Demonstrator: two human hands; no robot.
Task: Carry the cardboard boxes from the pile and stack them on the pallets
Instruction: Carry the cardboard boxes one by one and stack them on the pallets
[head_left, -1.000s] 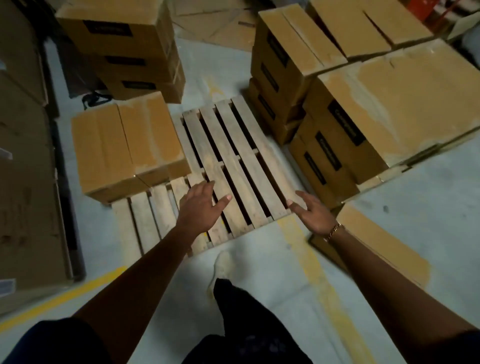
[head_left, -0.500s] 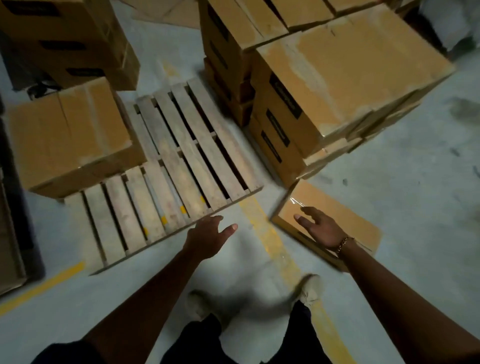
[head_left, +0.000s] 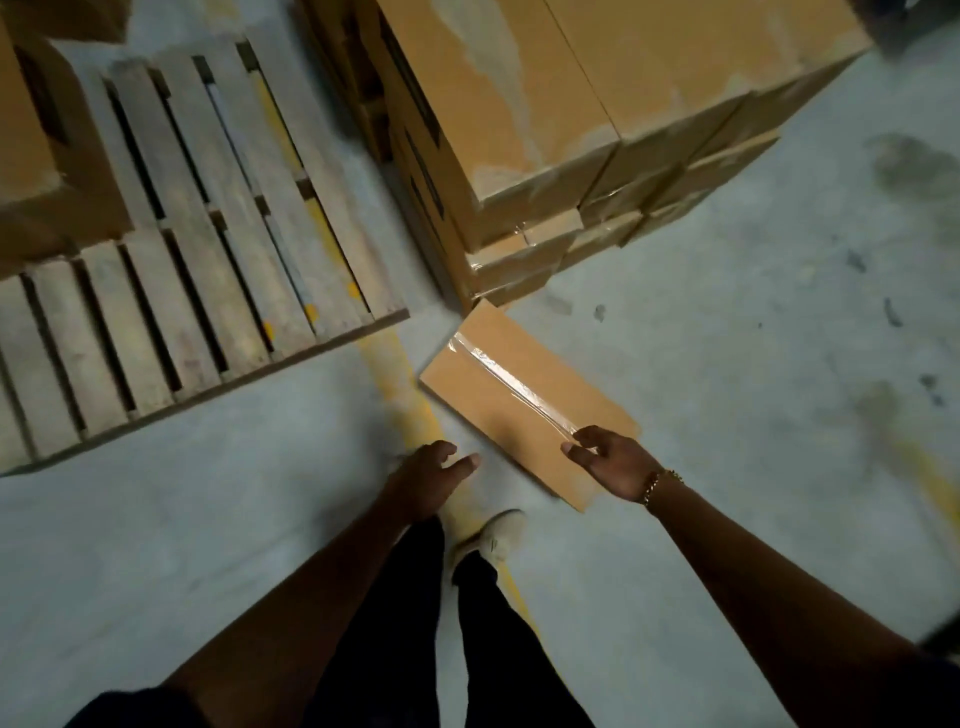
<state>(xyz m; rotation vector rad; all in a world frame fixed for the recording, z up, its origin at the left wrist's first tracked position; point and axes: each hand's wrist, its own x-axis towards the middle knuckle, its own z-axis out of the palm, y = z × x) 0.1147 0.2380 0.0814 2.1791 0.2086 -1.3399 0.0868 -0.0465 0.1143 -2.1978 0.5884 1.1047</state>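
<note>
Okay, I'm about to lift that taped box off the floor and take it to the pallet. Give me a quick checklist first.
1. Right hand gripping the taped box: cannot tell; it is over the near end.
2. Left hand on the box: not ok; it is open and short of the left edge.
3. Box sealed: ok; tape runs along the top seam.
4. Room on the pallet: ok; the near slats are bare, and another box sits at its far left.
5. Far corner free of the stack: cannot tell.
</note>
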